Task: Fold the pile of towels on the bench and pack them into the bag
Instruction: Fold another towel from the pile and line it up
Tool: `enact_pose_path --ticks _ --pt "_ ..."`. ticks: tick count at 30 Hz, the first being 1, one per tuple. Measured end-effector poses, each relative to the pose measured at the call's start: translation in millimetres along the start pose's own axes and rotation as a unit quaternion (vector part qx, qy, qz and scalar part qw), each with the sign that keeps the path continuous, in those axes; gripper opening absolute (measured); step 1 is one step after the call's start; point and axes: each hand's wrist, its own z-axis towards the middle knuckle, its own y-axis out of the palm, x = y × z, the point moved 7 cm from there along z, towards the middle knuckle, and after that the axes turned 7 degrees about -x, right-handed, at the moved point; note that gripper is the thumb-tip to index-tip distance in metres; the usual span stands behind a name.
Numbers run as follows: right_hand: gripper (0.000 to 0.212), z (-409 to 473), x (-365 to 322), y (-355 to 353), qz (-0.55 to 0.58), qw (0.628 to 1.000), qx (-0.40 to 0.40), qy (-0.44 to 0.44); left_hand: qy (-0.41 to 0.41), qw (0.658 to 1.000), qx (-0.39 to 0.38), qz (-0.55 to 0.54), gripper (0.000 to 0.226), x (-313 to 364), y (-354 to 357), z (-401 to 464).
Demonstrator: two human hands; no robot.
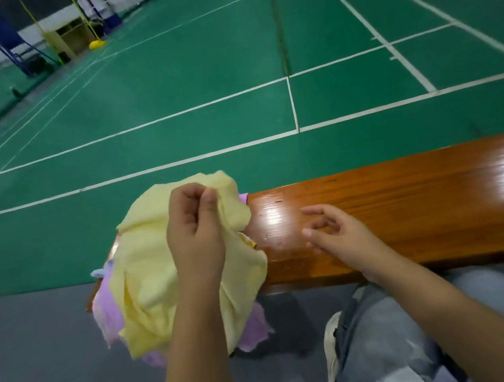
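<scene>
Left hand (193,227): pinched the yellow towel (145,269) at its upper edge.
Right hand (333,231): loose-fingered, empty, over the bench (406,202).
Handling: soft, light, limp; likely best taken by corners.

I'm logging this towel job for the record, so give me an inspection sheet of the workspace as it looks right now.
Surface: glossy wooden bench, bare on its right part.
Job's things: yellow towel on top of the pile at the bench's left end, purple towel under it, hanging over the front edge; a pale blue bit of cloth at the left. No bag seen.
Clutter: nothing seen.
Grippers: left hand pinches the yellow towel's upper edge; right hand open over the bench, holding nothing.
Cables: nothing seen.
Surroundings: green court floor with white lines; yellow net post far left; grey floor near the knees.
</scene>
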Motion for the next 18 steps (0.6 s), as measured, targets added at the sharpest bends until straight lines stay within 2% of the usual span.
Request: enact_pose_path --ticks 3,9,14,18 --pt "0.036 -4.4 -17.1 -31.1 0.069 0.996 0.017 -0.049 -0.004 0.997 -0.061 -0.046 0.021 21.5 43.5 0.6" --pt "0.043 -30.9 -39.2 -101.0 0.041 0.99 0.07 -0.119 -0.028 0.978 -0.166 -0.121 0.018 54.1 112.2 6.7" --pt "0.048 -54.9 -47.3 -142.1 -0.003 0.982 0.13 -0.139 -0.053 0.934 -0.273 -0.226 0.02 97.4 174.5 5.0" --pt "0.06 -67.5 -51.0 -166.8 0.003 0.977 0.153 -0.15 -0.032 0.901 -0.354 -0.248 0.018 132.5 213.6 -9.2"
